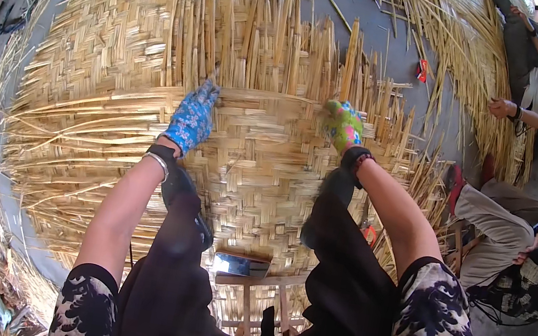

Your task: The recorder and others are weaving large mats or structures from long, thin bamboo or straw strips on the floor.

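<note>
Woven mat: a broad, straw-yellow mat of flattened plant strips (262,167) is spread flat at the centre of view, reaching out past ten o'clock.
Blue glove: the left hand, in a blue flower-patterned glove (192,117), is laid on the weave at ten o'clock; whether strips are gripped cannot be told.
Green glove: the right hand, in a green flower-patterned glove (344,125), is set at two o'clock by the strips; it is blurred, so its grip cannot be told.
Weight and stiffness: light strips are suggested, springy lengthwise and easily split.
Surface: some slipperiness is suggested by the sheen.
Hold: the dense weave is better grasped than the loose upright strip ends (293,61) at twelve o'clock.
</note>
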{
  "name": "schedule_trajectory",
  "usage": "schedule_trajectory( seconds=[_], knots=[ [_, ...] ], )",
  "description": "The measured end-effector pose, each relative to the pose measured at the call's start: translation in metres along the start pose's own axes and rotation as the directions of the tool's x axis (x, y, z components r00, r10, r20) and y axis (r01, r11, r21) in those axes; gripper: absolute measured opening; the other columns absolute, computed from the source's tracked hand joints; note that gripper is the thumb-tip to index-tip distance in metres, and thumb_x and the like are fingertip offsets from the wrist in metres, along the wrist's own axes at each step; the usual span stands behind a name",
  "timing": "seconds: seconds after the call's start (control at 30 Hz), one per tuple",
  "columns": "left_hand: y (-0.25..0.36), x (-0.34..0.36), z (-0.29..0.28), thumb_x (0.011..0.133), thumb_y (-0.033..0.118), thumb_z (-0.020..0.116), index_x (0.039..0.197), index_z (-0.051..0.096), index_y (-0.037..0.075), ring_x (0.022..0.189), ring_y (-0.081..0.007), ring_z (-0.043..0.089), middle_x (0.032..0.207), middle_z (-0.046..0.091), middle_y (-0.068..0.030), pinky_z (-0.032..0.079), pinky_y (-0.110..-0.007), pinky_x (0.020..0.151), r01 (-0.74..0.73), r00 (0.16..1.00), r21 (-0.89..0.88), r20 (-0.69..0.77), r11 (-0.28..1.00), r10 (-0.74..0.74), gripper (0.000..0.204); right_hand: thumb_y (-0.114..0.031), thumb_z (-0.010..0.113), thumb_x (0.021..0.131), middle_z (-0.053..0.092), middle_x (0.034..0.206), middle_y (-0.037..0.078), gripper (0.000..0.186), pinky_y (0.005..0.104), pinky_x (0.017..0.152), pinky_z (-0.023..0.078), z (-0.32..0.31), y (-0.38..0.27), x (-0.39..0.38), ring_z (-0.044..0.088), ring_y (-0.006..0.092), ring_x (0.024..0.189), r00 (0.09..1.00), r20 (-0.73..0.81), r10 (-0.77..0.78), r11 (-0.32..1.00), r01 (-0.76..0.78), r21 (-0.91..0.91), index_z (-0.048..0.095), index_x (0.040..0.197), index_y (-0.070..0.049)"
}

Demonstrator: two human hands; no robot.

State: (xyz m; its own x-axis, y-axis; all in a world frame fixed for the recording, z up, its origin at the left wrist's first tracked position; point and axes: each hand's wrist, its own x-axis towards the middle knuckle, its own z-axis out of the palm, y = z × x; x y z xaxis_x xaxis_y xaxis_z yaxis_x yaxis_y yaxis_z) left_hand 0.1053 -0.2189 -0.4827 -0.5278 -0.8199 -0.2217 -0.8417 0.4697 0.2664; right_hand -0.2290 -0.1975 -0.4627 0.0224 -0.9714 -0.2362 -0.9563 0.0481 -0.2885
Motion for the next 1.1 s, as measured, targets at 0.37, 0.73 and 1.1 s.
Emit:
schedule_trajectory(
  seconds=[0.37,0.73,1.1],
  knots=[
    [-0.015,-0.017,-0.001,0.071,0.007,0.042,0.125,0.029,-0.002,0.12,-0.0281,0.029,0.132,0.024,-0.0204,0.025,-0.035,0.098,0.042,0.997,0.144,0.053,0.989,-0.05,0.057,-0.025,0.049,0.076,0.057,0.094,0.012,0.031,0.0354,0.074,0.043,0.008,-0.02,0.005,0.054,0.0283,0.086,0.941,0.313,-0.127,0.991,0.135,-0.001,0.053,0.101,-0.007],
    [0.008,0.001,0.0,0.069,0.006,0.046,0.127,0.027,0.003,0.121,-0.0283,0.027,0.134,0.019,-0.0185,0.023,-0.037,0.099,0.063,0.996,0.021,0.057,0.998,-0.064,0.061,-0.027,0.049,0.078,0.059,0.075,0.015,0.024,0.0381,0.06,0.042,0.013,0.017,-0.007,0.056,0.0308,0.068,1.0,0.012,-0.016,0.85,0.007,0.527,0.061,0.083,-0.007],
    [0.008,0.003,0.0,0.07,0.004,0.045,0.127,0.028,0.003,0.12,-0.0296,0.028,0.133,0.023,-0.0182,0.022,-0.037,0.099,0.075,0.995,-0.007,0.062,0.997,-0.074,0.059,-0.015,0.051,0.07,0.058,0.069,0.014,0.01,0.0387,0.06,0.045,0.005,-0.016,-0.018,0.057,0.0312,0.067,0.993,0.043,-0.11,0.989,0.114,-0.099,0.057,0.068,-0.007]
  ],
)
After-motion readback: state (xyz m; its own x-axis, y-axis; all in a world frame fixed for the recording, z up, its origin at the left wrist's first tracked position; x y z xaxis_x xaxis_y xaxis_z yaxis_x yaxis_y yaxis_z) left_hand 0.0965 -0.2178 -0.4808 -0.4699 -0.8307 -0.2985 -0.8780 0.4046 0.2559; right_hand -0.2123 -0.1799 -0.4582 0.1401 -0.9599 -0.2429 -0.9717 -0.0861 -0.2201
